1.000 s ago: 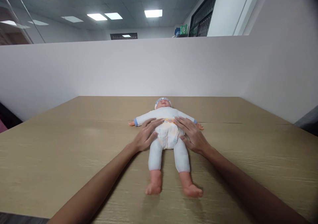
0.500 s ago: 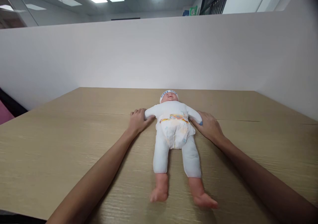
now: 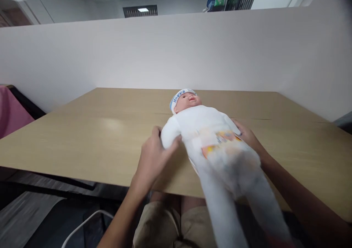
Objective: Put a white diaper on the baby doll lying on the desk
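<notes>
A baby doll in a white suit is face up and slanted, its legs hanging toward me past the table's near edge. It wears a white and blue cap with lettering on it. Around its hips is a printed white diaper, smeared by motion. My left hand is closed around the doll's arm on the left side, thumb toward the body. On the other side, my right hand grips the doll by its other arm, with most of the fingers hidden behind it.
The wooden table runs back to a white partition. Below its near edge are my legs in beige shorts, a dark seat and a white cable. Something pink stands at the left.
The doll has come toward me, with its lower body now past the table's near edge and its body slanted. Both hands moved with it, and the view has tilted down.
</notes>
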The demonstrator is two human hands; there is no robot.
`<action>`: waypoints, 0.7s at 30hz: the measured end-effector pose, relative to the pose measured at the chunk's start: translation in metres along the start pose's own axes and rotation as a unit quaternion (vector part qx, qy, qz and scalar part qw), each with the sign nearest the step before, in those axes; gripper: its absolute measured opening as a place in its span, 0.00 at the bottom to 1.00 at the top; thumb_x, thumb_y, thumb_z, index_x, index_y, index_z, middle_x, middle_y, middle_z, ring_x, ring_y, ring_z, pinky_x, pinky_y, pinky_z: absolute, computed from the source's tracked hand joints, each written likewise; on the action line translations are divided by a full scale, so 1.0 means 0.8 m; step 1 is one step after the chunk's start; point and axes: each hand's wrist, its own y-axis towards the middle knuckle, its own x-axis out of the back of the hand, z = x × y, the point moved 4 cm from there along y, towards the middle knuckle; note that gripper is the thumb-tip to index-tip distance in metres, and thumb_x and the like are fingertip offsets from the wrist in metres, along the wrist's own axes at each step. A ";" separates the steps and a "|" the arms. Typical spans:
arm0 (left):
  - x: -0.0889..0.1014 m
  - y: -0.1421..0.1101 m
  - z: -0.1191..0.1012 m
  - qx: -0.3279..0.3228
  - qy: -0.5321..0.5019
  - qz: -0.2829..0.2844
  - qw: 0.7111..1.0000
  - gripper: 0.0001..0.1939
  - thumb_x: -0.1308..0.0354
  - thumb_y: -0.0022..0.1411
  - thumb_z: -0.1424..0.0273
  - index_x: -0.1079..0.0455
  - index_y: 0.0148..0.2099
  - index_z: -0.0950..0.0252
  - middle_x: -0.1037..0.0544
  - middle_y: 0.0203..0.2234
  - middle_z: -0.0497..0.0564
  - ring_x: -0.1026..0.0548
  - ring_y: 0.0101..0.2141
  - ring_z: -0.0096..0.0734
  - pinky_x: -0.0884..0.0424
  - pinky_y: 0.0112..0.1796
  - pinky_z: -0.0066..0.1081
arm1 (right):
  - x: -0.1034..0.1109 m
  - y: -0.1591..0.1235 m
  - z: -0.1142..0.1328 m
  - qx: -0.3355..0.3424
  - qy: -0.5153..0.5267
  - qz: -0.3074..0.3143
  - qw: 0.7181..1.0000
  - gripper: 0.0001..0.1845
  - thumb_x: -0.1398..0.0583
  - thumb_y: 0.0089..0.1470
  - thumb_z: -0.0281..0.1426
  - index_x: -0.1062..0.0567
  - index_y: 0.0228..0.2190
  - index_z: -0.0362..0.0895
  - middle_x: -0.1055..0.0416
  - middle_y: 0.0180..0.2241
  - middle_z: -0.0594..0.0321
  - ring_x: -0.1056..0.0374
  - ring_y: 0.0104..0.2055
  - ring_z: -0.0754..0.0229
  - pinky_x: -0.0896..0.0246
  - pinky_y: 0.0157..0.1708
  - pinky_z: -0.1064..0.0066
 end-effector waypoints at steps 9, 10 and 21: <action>-0.038 -0.310 0.051 -0.080 -0.058 0.272 0.957 0.24 0.40 0.53 0.75 0.36 0.52 0.59 0.19 0.41 0.50 0.19 0.40 0.41 0.30 0.38 0.31 | 0.030 -0.217 0.038 -0.019 0.002 0.190 0.982 0.26 0.37 0.63 0.44 0.22 0.58 0.47 0.23 0.56 0.57 0.27 0.54 0.43 0.31 0.53 0.60; -0.037 -0.332 0.063 -0.075 -0.058 0.291 0.952 0.25 0.41 0.51 0.76 0.37 0.52 0.60 0.19 0.42 0.51 0.19 0.40 0.41 0.30 0.38 0.31 | 0.020 -0.236 0.039 -0.026 0.010 0.212 0.977 0.26 0.36 0.62 0.43 0.22 0.59 0.48 0.24 0.57 0.57 0.28 0.56 0.43 0.32 0.56 0.59; -0.003 -0.382 0.135 0.058 -0.026 0.348 0.936 0.23 0.43 0.62 0.70 0.42 0.59 0.59 0.20 0.48 0.53 0.19 0.44 0.40 0.26 0.45 0.33 | -0.106 -0.292 -0.014 -0.010 0.039 0.310 0.950 0.24 0.36 0.64 0.40 0.21 0.60 0.50 0.22 0.58 0.59 0.26 0.58 0.46 0.33 0.60 0.57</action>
